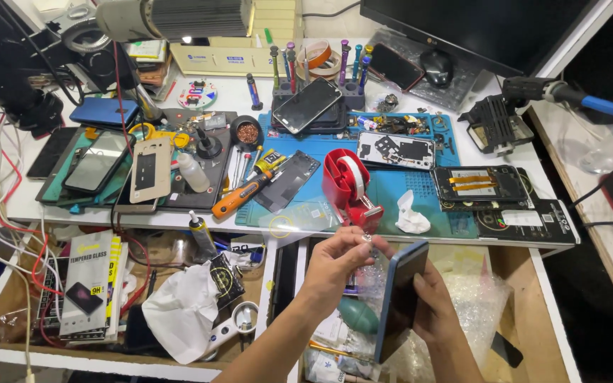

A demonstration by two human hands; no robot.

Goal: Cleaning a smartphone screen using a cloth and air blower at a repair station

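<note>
I look down on a crowded phone-repair bench (406, 240), white with a blue work mat (391, 184) across its middle. At the far left, cables hang over the edge; near them an open drawer holds a boxed screen protector (88, 284) and a crumpled white cloth (182, 308). On the bench lie dark phones, an orange-handled screwdriver (241, 197) and, right of centre, a red tape dispenser (348, 186).

My left hand (336, 261) rises from the near edge, forearm angled up and right, thumb and fingertips pinched narrow at the top of a thin clear sheet (299, 216) that seems to spread leftward over the bench edge — I cannot tell for sure that the fingers grip it.

Just right, my right hand (431, 301) wraps closed around a blue phone (399, 298), held upright and edge-on above the open drawer, its face turned toward the left hand.

I judge the step to be fitting a clear film to the phone's face; the next move would call for squaring film to screen — steady and level.
</note>
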